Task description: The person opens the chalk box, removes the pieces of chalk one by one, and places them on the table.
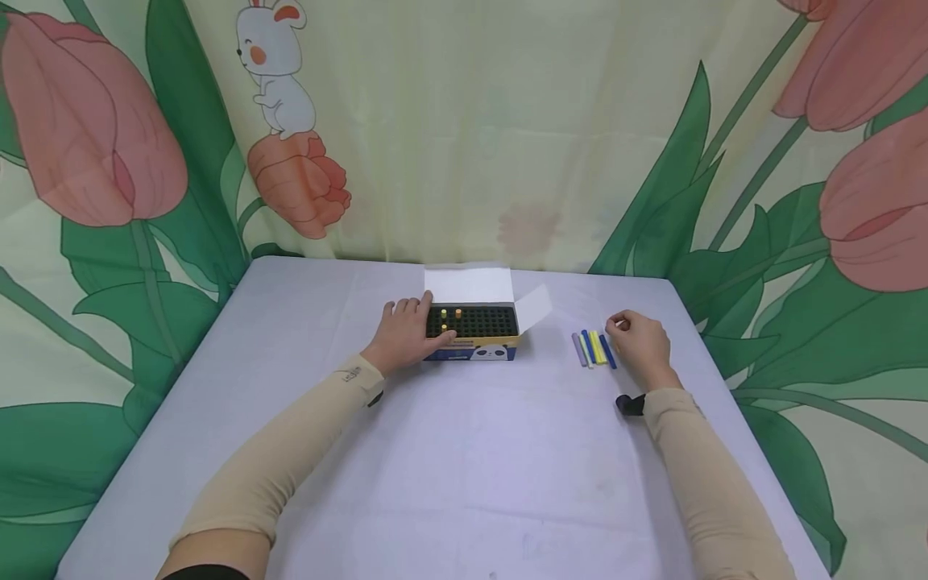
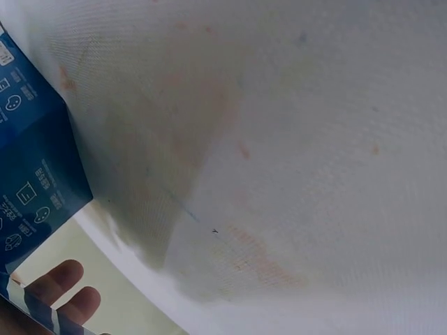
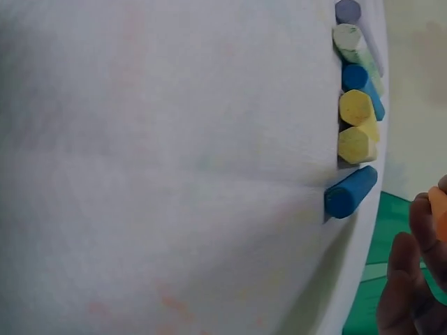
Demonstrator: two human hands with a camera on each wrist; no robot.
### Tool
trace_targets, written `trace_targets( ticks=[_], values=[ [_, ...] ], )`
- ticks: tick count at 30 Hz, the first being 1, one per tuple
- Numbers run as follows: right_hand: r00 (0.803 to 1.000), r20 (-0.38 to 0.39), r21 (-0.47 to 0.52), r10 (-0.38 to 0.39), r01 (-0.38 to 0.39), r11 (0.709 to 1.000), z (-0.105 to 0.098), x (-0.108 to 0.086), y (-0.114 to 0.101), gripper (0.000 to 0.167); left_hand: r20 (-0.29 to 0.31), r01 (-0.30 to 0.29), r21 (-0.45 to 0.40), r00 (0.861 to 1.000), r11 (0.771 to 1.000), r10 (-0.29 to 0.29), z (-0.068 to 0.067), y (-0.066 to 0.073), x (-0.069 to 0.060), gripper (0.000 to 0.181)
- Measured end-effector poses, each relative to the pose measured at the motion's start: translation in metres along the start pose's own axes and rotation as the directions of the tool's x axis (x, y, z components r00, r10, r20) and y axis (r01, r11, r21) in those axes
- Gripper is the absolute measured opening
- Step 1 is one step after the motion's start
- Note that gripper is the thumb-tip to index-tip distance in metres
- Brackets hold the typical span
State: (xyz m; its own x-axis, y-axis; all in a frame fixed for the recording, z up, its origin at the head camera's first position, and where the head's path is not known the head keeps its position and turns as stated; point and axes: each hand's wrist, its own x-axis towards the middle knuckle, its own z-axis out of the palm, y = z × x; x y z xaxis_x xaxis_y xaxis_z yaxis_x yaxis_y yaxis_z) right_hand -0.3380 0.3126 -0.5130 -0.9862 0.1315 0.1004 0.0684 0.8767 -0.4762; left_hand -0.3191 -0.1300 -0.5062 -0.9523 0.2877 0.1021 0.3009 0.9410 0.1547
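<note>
A blue-and-yellow chalk box (image 1: 493,353) with a panda face stands with its lid open, showing a black holder (image 1: 489,322) full of holes. Three chalks stand in it toward the left, among them an orange chalk (image 1: 458,313). My left hand (image 1: 408,337) holds the box's left end, thumb at the front edge, fingers toward the back. In the right wrist view my right hand (image 1: 644,345) pinches an orange chalk (image 3: 438,211), partly cut off by the frame. Just left of that hand lies a row of chalks: purple (image 3: 348,11), pale green (image 3: 348,43), blue (image 3: 341,201) and yellow (image 3: 356,144) among them.
A white cloth covers the table (image 1: 464,467). The white lid (image 1: 467,285) leans back behind the box, and a side flap (image 1: 533,308) sticks out to the right. A curtain printed with tulips and a rabbit (image 1: 275,72) hangs behind the table.
</note>
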Motion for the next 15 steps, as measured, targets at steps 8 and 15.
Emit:
trace_targets(
  ticks=[8,15],
  values=[
    [0.996,0.081,-0.036,0.048,-0.045,0.998,0.004,0.0,0.009,0.038,0.008,0.009,-0.001,1.0,1.0,-0.009,0.002,0.0,0.001,0.103],
    [0.988,0.141,-0.068,0.059,-0.05,0.996,0.005,0.001,0.012,0.041,0.018,0.008,-0.003,1.0,1.0,-0.008,0.003,0.0,0.002,0.104]
  ],
)
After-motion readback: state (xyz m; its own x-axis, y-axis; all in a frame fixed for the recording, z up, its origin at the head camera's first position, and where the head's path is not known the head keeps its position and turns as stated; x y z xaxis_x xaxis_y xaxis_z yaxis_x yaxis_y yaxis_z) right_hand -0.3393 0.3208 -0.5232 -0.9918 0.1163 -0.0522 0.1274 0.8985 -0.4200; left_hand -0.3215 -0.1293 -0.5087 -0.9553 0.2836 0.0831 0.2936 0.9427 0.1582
